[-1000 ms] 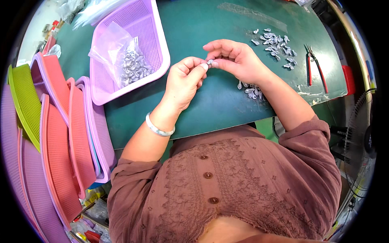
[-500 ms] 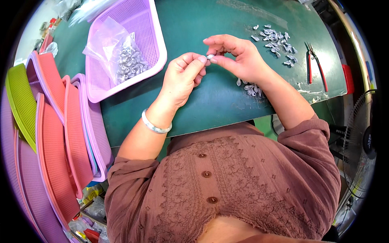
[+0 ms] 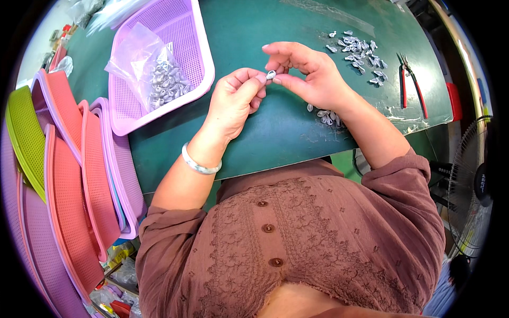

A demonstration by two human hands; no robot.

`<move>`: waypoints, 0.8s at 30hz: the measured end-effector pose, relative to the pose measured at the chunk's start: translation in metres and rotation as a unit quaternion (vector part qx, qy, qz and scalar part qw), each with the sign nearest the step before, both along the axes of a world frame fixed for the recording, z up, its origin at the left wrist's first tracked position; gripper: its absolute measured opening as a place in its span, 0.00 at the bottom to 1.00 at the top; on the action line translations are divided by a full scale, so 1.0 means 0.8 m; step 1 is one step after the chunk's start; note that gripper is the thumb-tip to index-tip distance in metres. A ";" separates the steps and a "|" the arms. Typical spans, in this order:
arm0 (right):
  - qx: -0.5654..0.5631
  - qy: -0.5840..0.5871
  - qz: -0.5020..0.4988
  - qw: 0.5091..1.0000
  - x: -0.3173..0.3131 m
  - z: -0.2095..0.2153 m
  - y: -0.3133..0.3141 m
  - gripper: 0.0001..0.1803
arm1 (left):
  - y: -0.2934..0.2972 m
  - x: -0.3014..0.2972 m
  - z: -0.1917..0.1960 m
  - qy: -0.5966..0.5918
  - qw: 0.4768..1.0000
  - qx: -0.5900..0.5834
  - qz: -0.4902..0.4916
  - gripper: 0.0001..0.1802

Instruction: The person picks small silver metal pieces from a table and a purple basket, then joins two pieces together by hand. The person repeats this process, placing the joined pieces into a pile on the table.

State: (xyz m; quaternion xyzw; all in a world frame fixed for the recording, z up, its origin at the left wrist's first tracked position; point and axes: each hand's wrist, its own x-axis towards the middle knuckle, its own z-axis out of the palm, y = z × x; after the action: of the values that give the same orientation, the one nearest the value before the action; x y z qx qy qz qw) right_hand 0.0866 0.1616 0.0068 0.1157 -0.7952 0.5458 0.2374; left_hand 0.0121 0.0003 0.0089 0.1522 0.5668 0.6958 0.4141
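A small silvery metal piece (image 3: 271, 75), looped in shape, is held at the fingertips between both hands above the table. My left hand (image 3: 237, 95) is closed in a pinch at its left side. From the right, the thumb and a bent finger of my right hand (image 3: 313, 74) meet on the same piece, while the index finger arches away above it. Similar teardrop-shaped silvery pieces (image 3: 358, 51) lie scattered beyond my right hand. Another small pile of silvery pieces (image 3: 328, 117) sits under my right forearm, partly hidden by it.
A purple mesh basket (image 3: 208, 63) at left holds a clear plastic bag (image 3: 133, 63) of grey pieces (image 3: 168, 85). Red-handled pliers (image 3: 405, 79) lie on the green table (image 3: 249, 143) at right. Stacked coloured baskets (image 3: 69, 196) fill the left side; a fan (image 3: 466, 175) stands at right.
The silvery piece has turned between the fingertips, and more of its looped face shows. Both hands stay almost in place; the whole view has shifted slightly.
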 end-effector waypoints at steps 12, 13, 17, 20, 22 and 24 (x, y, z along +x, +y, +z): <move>-0.019 -0.012 0.007 1.000 0.002 0.002 0.000 0.25 | -0.003 -0.007 -0.008 -0.059 0.996 0.056 -0.043 0.06; -0.016 -0.010 0.007 1.000 0.002 0.002 0.000 0.25 | -0.002 -0.007 -0.008 -0.057 0.996 0.055 -0.043 0.06; -0.007 0.003 0.007 1.000 0.002 0.001 0.000 0.25 | -0.002 -0.006 -0.008 -0.049 0.997 0.051 -0.036 0.05; -0.006 0.008 0.006 1.000 0.002 0.001 -0.001 0.25 | -0.002 -0.007 -0.010 -0.046 0.997 0.054 -0.034 0.05; -0.006 0.009 0.006 1.000 0.003 0.002 -0.001 0.25 | -0.002 -0.007 -0.010 -0.045 0.997 0.052 -0.032 0.05; -0.001 0.011 0.007 1.000 0.003 0.003 -0.001 0.25 | -0.001 -0.006 -0.010 -0.039 0.998 0.051 -0.025 0.06</move>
State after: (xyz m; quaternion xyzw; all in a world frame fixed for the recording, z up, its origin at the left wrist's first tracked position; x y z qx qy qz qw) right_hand 0.0888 0.1604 0.0091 0.1273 -0.7911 0.5471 0.2423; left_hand 0.0075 -0.0007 0.0012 0.1600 0.5103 0.7186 0.4446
